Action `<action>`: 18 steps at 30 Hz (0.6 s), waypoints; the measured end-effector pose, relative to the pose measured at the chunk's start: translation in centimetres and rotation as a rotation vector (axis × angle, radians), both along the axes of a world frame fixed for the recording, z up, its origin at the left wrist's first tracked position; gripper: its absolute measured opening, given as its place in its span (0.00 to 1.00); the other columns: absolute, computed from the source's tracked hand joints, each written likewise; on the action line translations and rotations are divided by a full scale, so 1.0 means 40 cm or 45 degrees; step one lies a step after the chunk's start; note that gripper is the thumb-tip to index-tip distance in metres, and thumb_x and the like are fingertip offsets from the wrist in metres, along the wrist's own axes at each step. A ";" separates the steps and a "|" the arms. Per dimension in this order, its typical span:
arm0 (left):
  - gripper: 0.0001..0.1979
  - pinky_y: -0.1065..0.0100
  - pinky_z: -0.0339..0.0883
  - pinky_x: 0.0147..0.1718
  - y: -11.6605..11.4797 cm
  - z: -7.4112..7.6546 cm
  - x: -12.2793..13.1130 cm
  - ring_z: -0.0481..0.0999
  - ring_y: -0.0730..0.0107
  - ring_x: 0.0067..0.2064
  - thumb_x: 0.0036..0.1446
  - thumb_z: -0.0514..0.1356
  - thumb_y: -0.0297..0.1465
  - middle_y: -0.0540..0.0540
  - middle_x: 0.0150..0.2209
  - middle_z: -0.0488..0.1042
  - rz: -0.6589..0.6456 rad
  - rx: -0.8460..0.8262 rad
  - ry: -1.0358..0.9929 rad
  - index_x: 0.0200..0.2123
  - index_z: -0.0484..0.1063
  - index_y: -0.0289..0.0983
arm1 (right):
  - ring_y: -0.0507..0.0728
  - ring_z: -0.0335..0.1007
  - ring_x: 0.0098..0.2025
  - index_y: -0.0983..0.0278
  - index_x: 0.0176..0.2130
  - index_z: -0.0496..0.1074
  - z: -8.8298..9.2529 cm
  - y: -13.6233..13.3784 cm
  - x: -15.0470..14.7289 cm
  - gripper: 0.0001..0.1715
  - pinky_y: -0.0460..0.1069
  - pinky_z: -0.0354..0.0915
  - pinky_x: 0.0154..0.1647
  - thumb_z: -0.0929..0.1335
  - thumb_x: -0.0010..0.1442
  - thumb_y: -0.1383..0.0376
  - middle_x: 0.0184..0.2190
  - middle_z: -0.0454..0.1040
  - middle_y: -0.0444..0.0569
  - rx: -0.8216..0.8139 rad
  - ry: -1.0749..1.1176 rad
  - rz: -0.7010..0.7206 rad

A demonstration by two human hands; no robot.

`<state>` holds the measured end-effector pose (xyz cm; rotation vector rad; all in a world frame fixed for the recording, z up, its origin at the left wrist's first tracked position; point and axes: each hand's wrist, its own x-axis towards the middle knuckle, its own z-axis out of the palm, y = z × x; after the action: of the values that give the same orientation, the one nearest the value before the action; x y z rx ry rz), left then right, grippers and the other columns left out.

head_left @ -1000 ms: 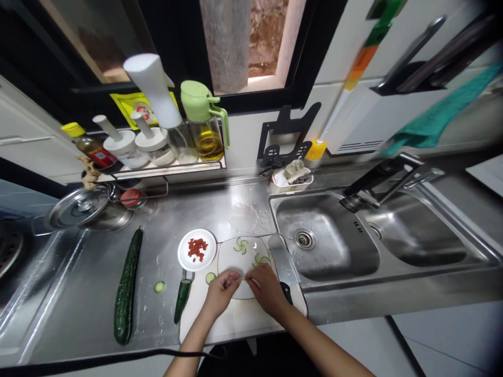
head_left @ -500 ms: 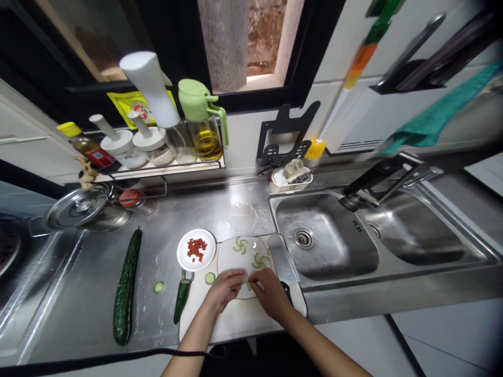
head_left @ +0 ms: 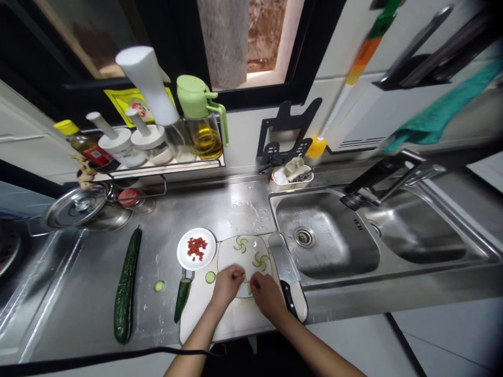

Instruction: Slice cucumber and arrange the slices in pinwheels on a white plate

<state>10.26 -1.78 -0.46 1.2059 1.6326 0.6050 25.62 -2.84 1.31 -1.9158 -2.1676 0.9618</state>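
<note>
Over the near part of a white plate [head_left: 228, 251], my left hand [head_left: 228, 284] pinches a small pale-green cucumber slice [head_left: 243, 277] at its fingertips. My right hand [head_left: 269, 297] is closed beside it, its fingertips pinched at the cucumber pieces [head_left: 249, 288]; these are small and partly hidden. Farther up the plate lie two pinwheels of curved cucumber slices, one at the back [head_left: 240, 244] and one at the right [head_left: 261, 262]. The plate rests on a cutting board [head_left: 236, 325]. A cleaver [head_left: 283, 259] lies along the board's right side, its black handle toward me.
Left of the plate are a small white dish [head_left: 182, 257] of chopped red bits, a cut cucumber piece [head_left: 182, 299], round slices [head_left: 159, 286] and a whole cucumber [head_left: 128, 288]. A steel sink [head_left: 326, 235] adjoins the right. Bottles and jars stand on a rack [head_left: 168, 168] behind.
My hands have drawn slightly apart, the left rising a little off the near plate and the right shifting back toward me, exposing the cleaver handle. The pinwheels have stayed in place.
</note>
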 end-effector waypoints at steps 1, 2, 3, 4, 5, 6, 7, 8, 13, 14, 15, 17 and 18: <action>0.07 0.71 0.63 0.33 0.000 0.003 0.002 0.71 0.73 0.29 0.48 0.57 0.26 0.51 0.26 0.75 -0.042 0.022 0.047 0.30 0.76 0.36 | 0.56 0.67 0.33 0.63 0.33 0.70 0.001 -0.001 -0.003 0.07 0.47 0.53 0.32 0.63 0.59 0.71 0.26 0.72 0.46 0.005 -0.023 0.010; 0.07 0.71 0.63 0.34 0.001 0.007 0.004 0.72 0.73 0.30 0.48 0.57 0.26 0.50 0.27 0.75 -0.077 0.037 0.090 0.30 0.76 0.37 | 0.56 0.67 0.34 0.62 0.33 0.70 0.003 -0.002 -0.006 0.07 0.47 0.53 0.32 0.64 0.59 0.71 0.26 0.72 0.47 0.009 -0.043 0.024; 0.08 0.71 0.62 0.34 0.003 0.010 0.007 0.72 0.73 0.30 0.49 0.57 0.25 0.50 0.27 0.75 -0.106 0.044 0.130 0.30 0.75 0.37 | 0.57 0.67 0.35 0.62 0.32 0.70 0.005 -0.002 -0.009 0.07 0.48 0.53 0.33 0.64 0.59 0.71 0.27 0.73 0.47 0.014 -0.061 0.038; 0.08 0.71 0.62 0.34 0.004 0.012 0.009 0.72 0.73 0.31 0.49 0.56 0.25 0.50 0.27 0.75 -0.130 0.047 0.169 0.30 0.75 0.37 | 0.57 0.67 0.35 0.62 0.32 0.70 0.007 -0.001 -0.012 0.07 0.48 0.53 0.33 0.64 0.59 0.71 0.27 0.73 0.48 0.019 -0.079 0.053; 0.08 0.71 0.61 0.34 0.006 0.014 0.011 0.72 0.72 0.31 0.49 0.56 0.25 0.50 0.27 0.75 -0.149 0.049 0.204 0.30 0.75 0.37 | 0.58 0.67 0.36 0.62 0.32 0.70 0.008 -0.001 -0.014 0.07 0.48 0.53 0.33 0.64 0.59 0.71 0.28 0.74 0.48 0.023 -0.096 0.068; 0.08 0.71 0.61 0.34 0.008 0.015 0.013 0.71 0.72 0.31 0.50 0.56 0.25 0.50 0.28 0.75 -0.170 0.051 0.232 0.30 0.75 0.37 | 0.58 0.67 0.36 0.63 0.32 0.70 0.009 0.000 -0.016 0.07 0.49 0.53 0.34 0.63 0.59 0.71 0.28 0.74 0.49 0.027 -0.113 0.081; 0.08 0.71 0.60 0.34 0.010 0.016 0.014 0.71 0.72 0.31 0.50 0.56 0.24 0.50 0.28 0.75 -0.189 0.053 0.256 0.30 0.75 0.37 | 0.59 0.67 0.37 0.63 0.33 0.71 0.010 0.000 -0.018 0.07 0.49 0.53 0.34 0.63 0.59 0.71 0.29 0.74 0.49 0.031 -0.130 0.092; 0.08 0.71 0.60 0.34 0.011 0.015 0.014 0.71 0.72 0.32 0.50 0.56 0.24 0.50 0.28 0.74 -0.206 0.058 0.277 0.30 0.75 0.37 | 0.59 0.67 0.38 0.63 0.33 0.71 0.010 0.000 -0.020 0.07 0.49 0.53 0.34 0.64 0.59 0.71 0.29 0.75 0.50 0.034 -0.145 0.100; 0.07 0.70 0.60 0.36 0.012 0.008 0.013 0.70 0.70 0.34 0.51 0.56 0.24 0.48 0.30 0.73 -0.264 0.083 0.337 0.30 0.74 0.37 | 0.61 0.66 0.40 0.63 0.34 0.71 0.007 -0.003 -0.025 0.07 0.50 0.53 0.35 0.64 0.60 0.71 0.31 0.75 0.51 0.049 -0.197 0.127; 0.07 0.70 0.60 0.37 0.012 0.007 0.012 0.70 0.70 0.34 0.51 0.56 0.24 0.48 0.30 0.73 -0.270 0.089 0.343 0.30 0.74 0.37 | 0.61 0.66 0.41 0.63 0.34 0.71 0.006 -0.003 -0.025 0.07 0.50 0.53 0.35 0.63 0.60 0.70 0.32 0.75 0.51 0.052 -0.200 0.134; 0.07 0.70 0.60 0.37 0.011 0.005 0.012 0.70 0.70 0.35 0.51 0.56 0.24 0.48 0.30 0.73 -0.269 0.095 0.351 0.31 0.74 0.37 | 0.61 0.66 0.41 0.63 0.33 0.71 0.006 -0.004 -0.025 0.08 0.50 0.54 0.35 0.63 0.60 0.70 0.32 0.75 0.51 0.055 -0.201 0.141; 0.07 0.70 0.60 0.37 0.009 0.004 0.011 0.70 0.69 0.35 0.51 0.56 0.24 0.48 0.31 0.72 -0.263 0.108 0.370 0.32 0.74 0.37 | 0.61 0.65 0.41 0.62 0.33 0.71 0.006 -0.005 -0.023 0.09 0.51 0.54 0.36 0.63 0.61 0.70 0.33 0.75 0.51 0.061 -0.199 0.156; 0.07 0.70 0.60 0.37 0.008 0.003 0.011 0.70 0.69 0.35 0.51 0.56 0.24 0.47 0.31 0.72 -0.261 0.114 0.377 0.32 0.73 0.37 | 0.60 0.65 0.41 0.62 0.33 0.72 0.007 -0.006 -0.022 0.09 0.51 0.54 0.37 0.63 0.61 0.70 0.33 0.75 0.51 0.067 -0.197 0.165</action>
<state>10.72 -1.46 -0.34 1.5658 1.7086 0.3860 24.73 -3.07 1.59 -1.9046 -2.4035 0.7891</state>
